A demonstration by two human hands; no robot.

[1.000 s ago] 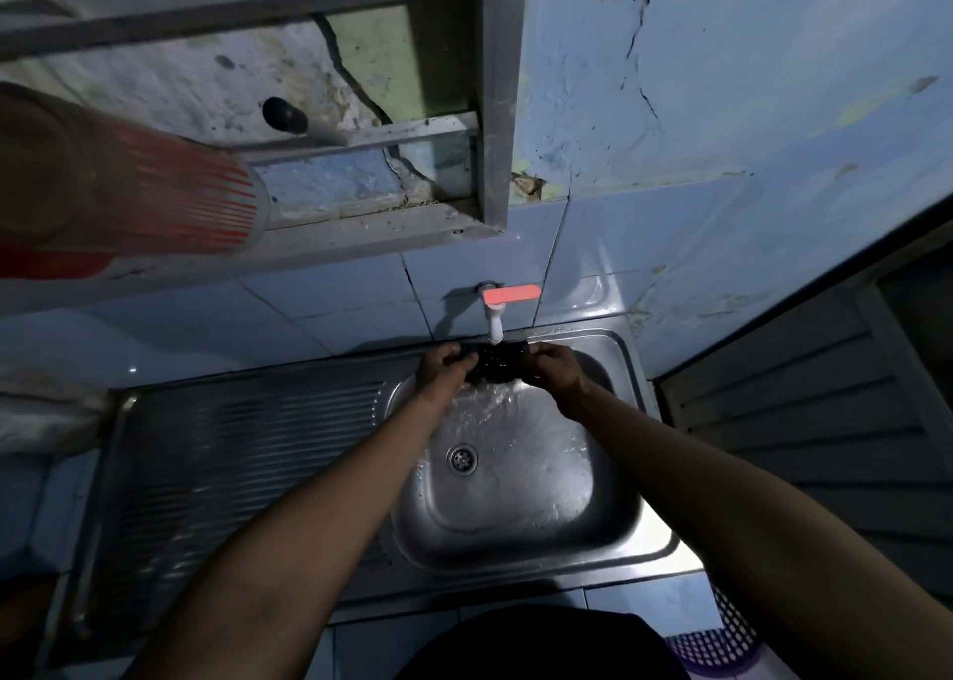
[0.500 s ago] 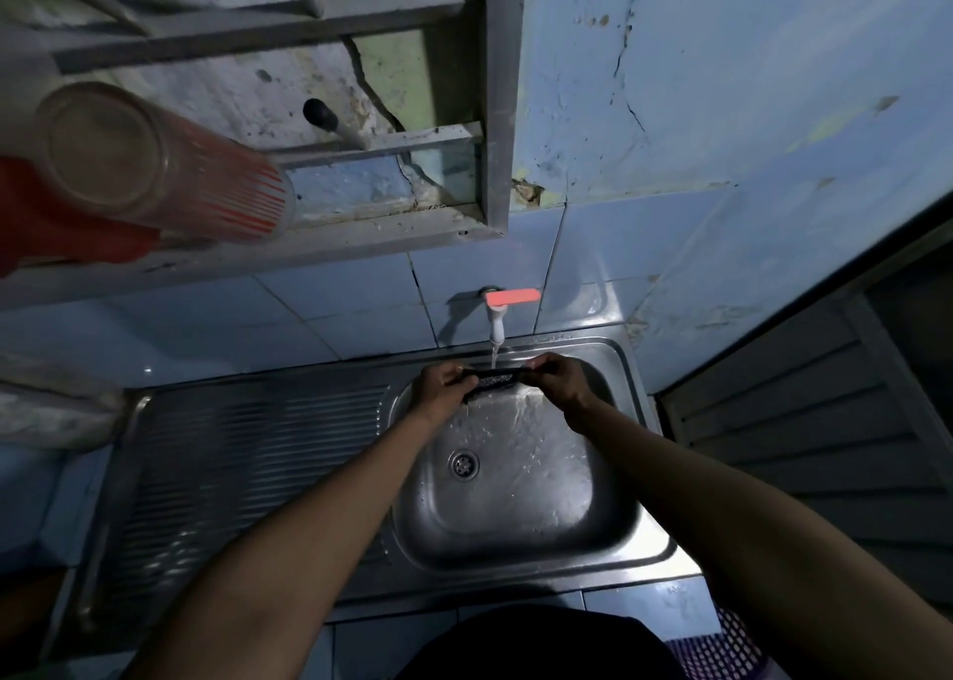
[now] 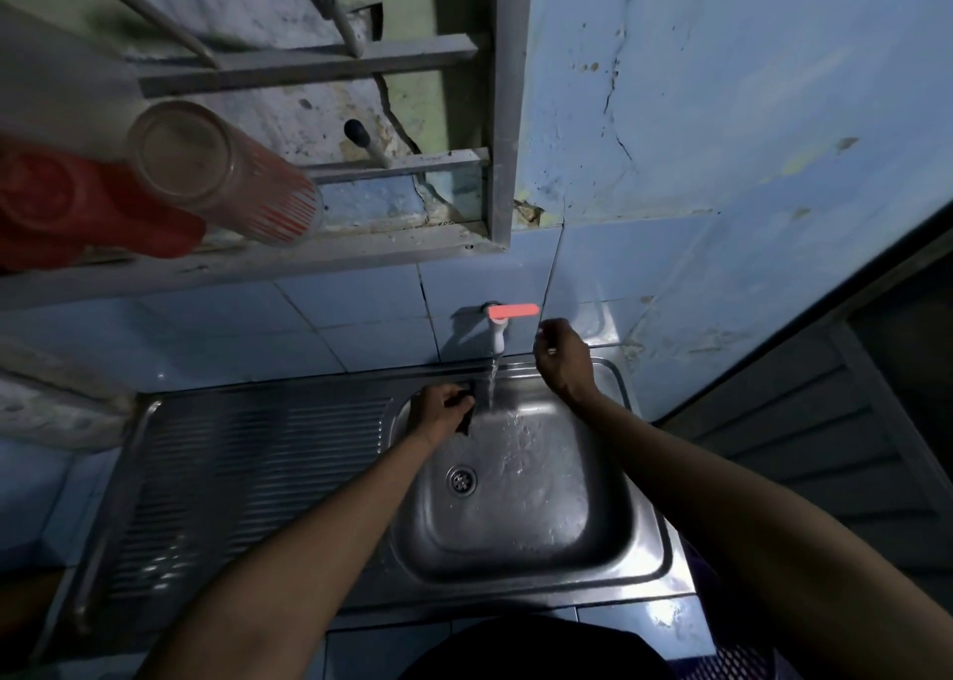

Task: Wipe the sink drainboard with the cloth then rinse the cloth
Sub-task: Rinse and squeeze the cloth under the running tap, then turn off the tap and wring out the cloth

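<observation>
A small dark cloth [image 3: 466, 406] is bunched in my left hand [image 3: 437, 411], over the back left corner of the steel sink basin [image 3: 521, 540], just left of the water stream. Water runs from the white tap [image 3: 497, 336], whose red lever [image 3: 514, 310] points right. My right hand [image 3: 562, 352] is raised beside the lever's right end, fingers loosely curled, holding nothing. The ribbed drainboard [image 3: 247, 478] lies to the left of the basin.
A metal wall rack [image 3: 361, 251] hangs above the drainboard with a glass tumbler [image 3: 222, 174] and a red cup [image 3: 77, 210] lying in it. A blue tiled wall stands behind the sink. A dark louvred door [image 3: 835, 452] is on the right.
My right hand has let go of the cloth and risen up to the tap lever. My left hand has drawn the cloth left, out of the stream.
</observation>
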